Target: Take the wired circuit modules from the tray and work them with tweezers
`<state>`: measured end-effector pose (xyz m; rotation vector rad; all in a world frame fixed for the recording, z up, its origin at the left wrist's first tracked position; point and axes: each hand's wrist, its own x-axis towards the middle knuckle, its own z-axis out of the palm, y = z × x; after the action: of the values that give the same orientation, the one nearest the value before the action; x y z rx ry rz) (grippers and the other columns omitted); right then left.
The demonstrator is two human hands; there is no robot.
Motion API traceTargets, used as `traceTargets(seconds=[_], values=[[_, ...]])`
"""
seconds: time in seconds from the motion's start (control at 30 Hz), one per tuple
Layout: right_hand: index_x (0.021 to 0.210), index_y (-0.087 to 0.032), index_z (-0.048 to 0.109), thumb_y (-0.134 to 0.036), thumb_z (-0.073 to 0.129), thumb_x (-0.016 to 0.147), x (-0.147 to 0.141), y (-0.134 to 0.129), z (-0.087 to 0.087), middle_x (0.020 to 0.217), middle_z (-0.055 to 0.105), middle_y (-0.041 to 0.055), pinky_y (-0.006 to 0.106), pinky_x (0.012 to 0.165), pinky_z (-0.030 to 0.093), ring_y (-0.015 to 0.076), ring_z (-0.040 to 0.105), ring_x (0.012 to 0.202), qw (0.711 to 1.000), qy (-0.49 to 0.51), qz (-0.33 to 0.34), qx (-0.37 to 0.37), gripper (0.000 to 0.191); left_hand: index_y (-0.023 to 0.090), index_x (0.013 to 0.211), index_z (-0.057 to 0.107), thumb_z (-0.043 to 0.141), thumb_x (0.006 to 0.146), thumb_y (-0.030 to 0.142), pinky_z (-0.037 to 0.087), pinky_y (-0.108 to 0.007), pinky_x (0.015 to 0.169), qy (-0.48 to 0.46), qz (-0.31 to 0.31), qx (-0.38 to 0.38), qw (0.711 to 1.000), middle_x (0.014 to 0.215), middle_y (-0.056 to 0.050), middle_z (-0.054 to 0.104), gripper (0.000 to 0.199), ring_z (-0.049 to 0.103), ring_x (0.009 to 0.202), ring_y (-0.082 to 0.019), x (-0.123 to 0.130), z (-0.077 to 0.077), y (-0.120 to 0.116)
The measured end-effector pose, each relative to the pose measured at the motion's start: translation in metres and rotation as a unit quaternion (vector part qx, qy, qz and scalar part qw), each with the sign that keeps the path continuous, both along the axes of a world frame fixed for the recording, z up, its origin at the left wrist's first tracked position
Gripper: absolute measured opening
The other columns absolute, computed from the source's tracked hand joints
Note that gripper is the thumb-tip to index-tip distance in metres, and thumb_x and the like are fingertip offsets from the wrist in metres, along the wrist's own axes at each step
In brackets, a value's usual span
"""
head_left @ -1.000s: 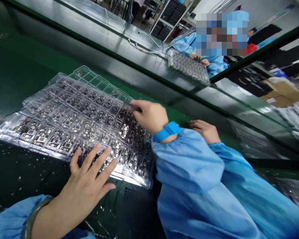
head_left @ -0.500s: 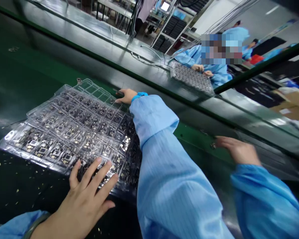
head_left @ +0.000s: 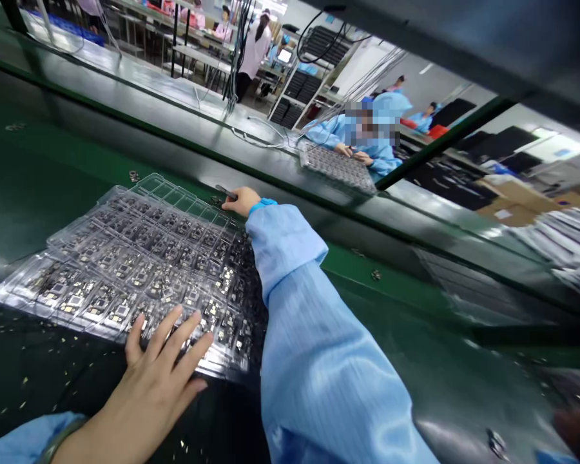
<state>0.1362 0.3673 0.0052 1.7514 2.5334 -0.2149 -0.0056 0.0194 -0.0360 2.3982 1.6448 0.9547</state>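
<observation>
- The tray stack [head_left: 26, 293], made of clear plastic trays with small boards in the compartments, is lying on the green surface [head_left: 367, 316] ahead of the person; its near edge is sloping from far left down toward the right.
- The upper tray is sitting askew on the lower one, its far row of bare compartments [head_left: 176, 195] projecting toward the back.
- The left hand [head_left: 157, 380] is spreading its fingers, palm down, over the near edge of the tray stack; it is gripping nothing visible, and the fingertips appear to be resting on the tray.
- The right hand [head_left: 241, 201] is closing thumb and fingers around a slim dark tool [head_left: 227, 192], whose free end is pointing leftward, away from the wrist.
- Key relation: a small part [head_left: 216, 200] is lying just left of the right fingertips and just beyond the tray stack's far edge. The right hand is being much the nearer; the left is lying across the trays from it. Contact between tool and part is remaining unclear, as is the part's long axis.
- Another part [head_left: 134, 175] is lying beyond the far left corner, and one more [head_left: 376, 275] to the right of the sleeve.
</observation>
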Motion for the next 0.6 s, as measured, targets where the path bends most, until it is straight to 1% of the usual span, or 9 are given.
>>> traceTargets(seconds=[0.13, 0.23, 0.33, 0.4, 0.43, 0.47, 0.5, 0.57, 0.6], values=[[0.102, -0.018, 0.065, -0.032, 0.055, 0.086, 0.034, -0.032, 0.032, 0.11, 0.064, 0.0091, 0.032, 0.077, 0.048, 0.0237, 0.061, 0.097, 0.99, 0.016, -0.044, 0.133, 0.024, 0.024, 0.128, 0.054, 0.059, 0.088, 0.027, 0.002, -0.062, 0.11, 0.026, -0.04, 0.035, 0.998, 0.138, -0.013, 0.053, 0.041, 0.039, 0.133, -0.033, -0.006, 0.006, -0.006], [0.106, -0.019, 0.063, -0.028, 0.05, 0.088, 0.065, -0.07, 0.054, 0.12, 0.06, 0.0099, 0.033, 0.078, 0.046, 0.0256, 0.06, 0.103, 0.974, 0.025, -0.064, 0.217, 0.024, 0.022, 0.131, 0.05, 0.059, 0.085, 0.015, 0.007, -0.061, 0.112, -0.028, -0.109, 0.068, 0.991, 0.141, -0.015, 0.049, 0.047, 0.033, 0.137, -0.033, -0.013, 0.011, -0.012], [0.097, -0.021, 0.064, -0.025, 0.054, 0.085, 0.089, -0.127, 0.066, 0.114, 0.063, 0.0069, 0.03, 0.073, 0.048, 0.0224, 0.062, 0.098, 0.955, 0.052, -0.014, 0.292, 0.016, 0.021, 0.131, 0.048, 0.057, 0.084, 0.007, 0.033, -0.044, 0.11, -0.18, -0.181, 0.044, 0.966, 0.131, -0.012, 0.058, 0.049, 0.049, 0.127, -0.026, -0.018, 0.013, -0.018], [0.088, -0.022, 0.064, -0.02, 0.057, 0.083, 0.097, -0.175, 0.067, 0.107, 0.066, 0.0052, 0.027, 0.07, 0.049, 0.0191, 0.064, 0.094, 0.931, 0.093, 0.065, 0.347, 0.009, 0.022, 0.127, 0.052, 0.055, 0.086, 0.009, 0.048, -0.035, 0.097, -0.315, -0.171, -0.046, 0.933, 0.114, -0.008, 0.069, 0.043, 0.063, 0.109, -0.022, -0.016, 0.016, -0.022], [0.086, -0.022, 0.063, -0.018, 0.057, 0.083, 0.099, -0.202, 0.066, 0.105, 0.066, 0.0047, 0.025, 0.068, 0.05, 0.0178, 0.065, 0.093, 0.919, 0.116, 0.102, 0.362, 0.008, 0.023, 0.124, 0.055, 0.054, 0.087, 0.012, 0.053, -0.032, 0.09, -0.39, -0.152, -0.103, 0.902, 0.105, -0.007, 0.072, 0.038, 0.068, 0.096, -0.02, -0.013, 0.019, -0.023], [0.085, -0.022, 0.063, -0.015, 0.057, 0.083, 0.1, -0.229, 0.064, 0.103, 0.067, 0.0046, 0.024, 0.067, 0.051, 0.0162, 0.066, 0.09, 0.908, 0.14, 0.138, 0.37, 0.009, 0.023, 0.12, 0.058, 0.052, 0.09, 0.017, 0.057, -0.029, 0.079, -0.476, -0.117, -0.168, 0.855, 0.099, -0.005, 0.073, 0.031, 0.07, 0.081, -0.017, -0.01, 0.022, -0.024], [0.086, -0.022, 0.063, -0.013, 0.057, 0.083, 0.099, -0.256, 0.062, 0.101, 0.068, 0.0046, 0.022, 0.067, 0.051, 0.0149, 0.066, 0.088, 0.902, 0.161, 0.178, 0.36, 0.011, 0.023, 0.112, 0.061, 0.049, 0.093, 0.024, 0.059, -0.028, 0.07, -0.557, -0.111, -0.233, 0.79, 0.1, -0.006, 0.073, 0.022, 0.07, 0.074, -0.016, -0.006, 0.026, -0.023], [0.093, -0.021, 0.062, -0.014, 0.055, 0.085, 0.095, -0.304, 0.058, 0.097, 0.07, 0.0052, 0.022, 0.066, 0.052, 0.0138, 0.067, 0.083, 0.892, 0.19, 0.246, 0.329, 0.013, 0.021, 0.101, 0.062, 0.052, 0.091, 0.037, 0.059, -0.028, 0.063, -0.672, -0.117, -0.325, 0.655, 0.095, -0.005, 0.072, 0.021, 0.069, 0.072, -0.016, 0.001, 0.034, -0.021], [0.095, -0.021, 0.063, -0.016, 0.053, 0.088, 0.092, -0.324, 0.056, 0.095, 0.071, 0.0054, 0.022, 0.062, 0.051, 0.0134, 0.066, 0.076, 0.89, 0.192, 0.269, 0.316, 0.013, 0.021, 0.1, 0.062, 0.056, 0.088, 0.04, 0.059, -0.026, 0.061, -0.697, -0.123, -0.351, 0.613, 0.091, -0.005, 0.071, 0.024, 0.068, 0.073, -0.015, 0.003, 0.037, -0.019]])
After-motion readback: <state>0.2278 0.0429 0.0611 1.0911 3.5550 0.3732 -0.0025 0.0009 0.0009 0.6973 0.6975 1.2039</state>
